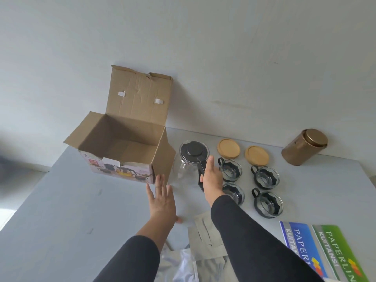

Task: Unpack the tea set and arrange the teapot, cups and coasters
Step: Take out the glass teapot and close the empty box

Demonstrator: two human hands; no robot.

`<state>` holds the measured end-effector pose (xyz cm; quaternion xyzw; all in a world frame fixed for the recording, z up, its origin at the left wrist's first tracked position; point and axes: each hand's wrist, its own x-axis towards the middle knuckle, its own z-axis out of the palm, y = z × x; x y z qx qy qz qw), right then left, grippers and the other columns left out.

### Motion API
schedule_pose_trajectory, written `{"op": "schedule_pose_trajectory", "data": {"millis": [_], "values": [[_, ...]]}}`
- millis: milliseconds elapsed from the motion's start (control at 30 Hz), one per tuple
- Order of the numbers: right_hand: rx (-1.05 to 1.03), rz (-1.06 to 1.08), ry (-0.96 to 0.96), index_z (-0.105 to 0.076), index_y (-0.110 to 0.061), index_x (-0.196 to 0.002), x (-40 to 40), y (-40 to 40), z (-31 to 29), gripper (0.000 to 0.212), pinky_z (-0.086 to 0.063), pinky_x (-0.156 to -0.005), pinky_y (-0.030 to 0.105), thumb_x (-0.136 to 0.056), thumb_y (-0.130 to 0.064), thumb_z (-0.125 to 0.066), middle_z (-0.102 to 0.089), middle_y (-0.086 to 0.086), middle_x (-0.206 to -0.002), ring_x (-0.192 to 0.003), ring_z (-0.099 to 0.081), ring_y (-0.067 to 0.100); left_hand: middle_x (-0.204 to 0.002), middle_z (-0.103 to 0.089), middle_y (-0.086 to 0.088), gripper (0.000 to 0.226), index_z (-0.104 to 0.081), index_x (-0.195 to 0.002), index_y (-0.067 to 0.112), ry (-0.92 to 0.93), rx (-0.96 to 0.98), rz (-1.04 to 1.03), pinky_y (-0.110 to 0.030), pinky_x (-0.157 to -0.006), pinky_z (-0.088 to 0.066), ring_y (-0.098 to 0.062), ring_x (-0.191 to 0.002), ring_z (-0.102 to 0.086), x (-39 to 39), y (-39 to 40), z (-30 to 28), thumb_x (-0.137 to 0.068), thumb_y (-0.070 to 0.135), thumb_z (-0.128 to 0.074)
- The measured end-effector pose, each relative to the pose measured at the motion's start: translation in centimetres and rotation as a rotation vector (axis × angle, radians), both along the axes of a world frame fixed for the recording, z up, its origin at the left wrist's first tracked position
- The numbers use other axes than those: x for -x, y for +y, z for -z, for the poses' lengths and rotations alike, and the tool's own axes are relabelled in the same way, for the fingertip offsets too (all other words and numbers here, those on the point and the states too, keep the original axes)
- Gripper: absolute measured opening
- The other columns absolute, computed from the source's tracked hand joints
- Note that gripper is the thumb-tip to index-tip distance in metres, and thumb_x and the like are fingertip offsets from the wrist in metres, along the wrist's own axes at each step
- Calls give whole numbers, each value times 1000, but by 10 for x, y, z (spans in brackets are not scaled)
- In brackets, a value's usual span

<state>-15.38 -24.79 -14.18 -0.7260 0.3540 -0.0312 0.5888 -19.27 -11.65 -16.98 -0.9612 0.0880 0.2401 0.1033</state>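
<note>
Reaching forward over the pale grey counter (61, 200), both hands are spread with straight fingers and hold nothing. The left hand (161, 202) hovers palm down just in front of the cardboard box (122, 147), its fingertips near the box's printed front corner. The right hand (211, 178) lies against the black handle of the glass teapot (189, 161), fingers extended along it and not curled round it; whether the palm actually touches the handle cannot be told. Both arms wear dark sleeves.

The teapot stands upright just right of the box, its black lid on. The box is open, its tall back flap standing against the wall (223, 58), and the inside that shows looks bare.

Right of the teapot four glass cups in black holders stand in two rows of two: the far left cup (231, 170), the far right cup (266, 177), the near left cup (234, 194), partly hidden by the right wrist, and the near right cup (269, 204). Beyond them two round wooden coasters lie flat side by side, the left coaster (228, 148) and the right coaster (256, 155), close together but apart.

A bronze tin (304, 147) stands by the wall, well right of the coasters. Near the right edge lie a blue booklet (301, 241) and a green booklet (335, 245), and crumpled grey wrapping (203, 241) lies beneath the right forearm.
</note>
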Motion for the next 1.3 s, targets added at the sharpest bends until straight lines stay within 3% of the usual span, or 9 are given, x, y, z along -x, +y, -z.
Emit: {"op": "schedule_pose_trajectory", "data": {"millis": [200, 333, 433, 533, 667, 833, 967, 1133, 1300], "values": [[145, -84, 34, -58, -22, -102, 5, -7, -2, 49, -46, -84, 36, -96, -56, -24, -62, 6, -77, -85, -59, 28, -154, 28, -15, 108, 0, -152, 16, -35, 76, 12, -62, -110, 8, -33, -140, 31, 3, 4, 2, -76, 68, -57], [311, -2, -22, -59, -2, -106, 11, -1, -16, 53, -38, -82, 34, -100, -44, -27, -62, 16, -106, -105, -55, 34, -159, 16, -6, 90, -17, -150, 21, -80, 297, 11, -53, -115, 4, -28, -144, 23, 13, 16, 5, -80, 60, -58], [524, 142, -195, -59, 3, -95, 11, 8, -29, 41, -37, -83, 38, -100, -30, -35, -59, 19, -102, -101, -51, 35, -155, -26, -4, 61, -46, -136, 22, -254, 555, -22, -41, -115, -23, -23, -146, -18, 21, 35, 7, -86, 57, -51], [603, 176, -360, -56, 3, -81, 8, 26, -45, 35, -36, -71, 37, -92, -24, -37, -57, 18, -87, -84, -51, 34, -105, -66, 2, 47, -69, -97, 19, -535, 672, -80, -35, -77, -51, -23, -100, -65, 17, 58, -3, -85, 54, -40], [556, 60, -412, -54, 1, -82, 3, 61, -65, 21, -29, -61, 29, -93, -13, -44, -53, 11, -81, -72, -46, 27, -112, -61, -2, 26, -63, -104, 16, -644, 731, -315, -36, -87, -44, -24, -106, -56, -3, 93, -30, -94, 36, -49], [501, -140, -336, -55, -4, -82, -3, 121, -71, 18, -35, -59, 29, -93, -17, -45, -59, 9, -74, -69, -52, 26, -127, -50, -6, 33, -54, -119, 15, -760, 849, -615, -40, -99, -37, -26, -120, -45, -36, 152, -53, -94, 35, -49], [412, -191, -126, -52, -15, -85, -13, 168, -62, 15, -37, -66, 27, -92, -27, -45, -61, 4, -87, -82, -56, 24, -134, -45, -11, 52, -44, -130, 9, -699, 832, -748, -44, -102, -36, -29, -127, -40, -66, 198, -67, -92, 44, -51], [480, -87, 41, -57, -8, -97, -22, 202, -64, 22, -35, -70, 26, -92, -26, -45, -60, 9, -104, -90, -53, 24, -142, -40, -14, 76, -32, -141, 7, -338, 884, -873, -49, -103, -40, -33, -131, -40, -107, 240, -66, -87, 58, -49], [480, 53, 80, -52, 1, -107, -21, 213, -65, 28, -36, -75, 26, -89, -19, -52, -53, 16, -115, -103, -53, 30, -128, -49, -14, 52, -39, -129, 5, -191, 1070, -887, -42, -87, -47, -34, -114, -51, -123, 245, -65, -90, 36, -54]]}}
